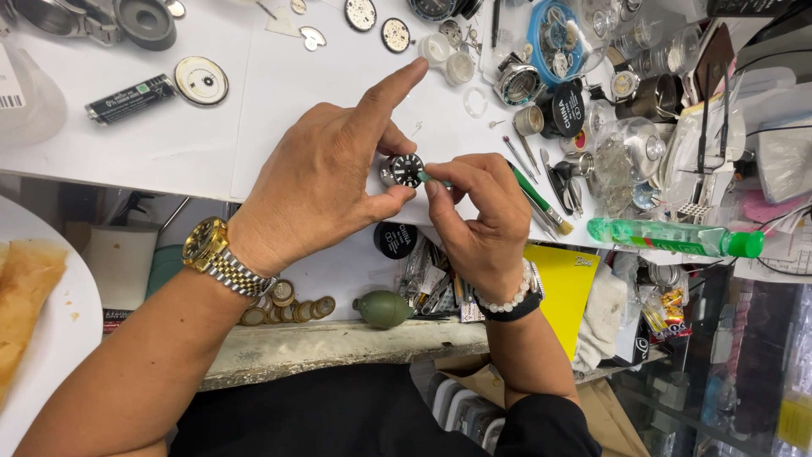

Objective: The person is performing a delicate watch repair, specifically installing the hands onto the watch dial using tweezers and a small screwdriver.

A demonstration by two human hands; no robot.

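Over the white bench (169, 144), left hand (326, 182) grips watch case (403, 170).

Left hand (326, 182) and right hand (478, 211), both pinching

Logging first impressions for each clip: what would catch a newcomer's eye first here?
At centre, the left hand pinches a small black watch dial while the right hand touches a green stick to it. A gold wristwatch shines on the left wrist. Watch parts and tools crowd the white bench, upper right.

cluttered white workbench (169, 144), bright light
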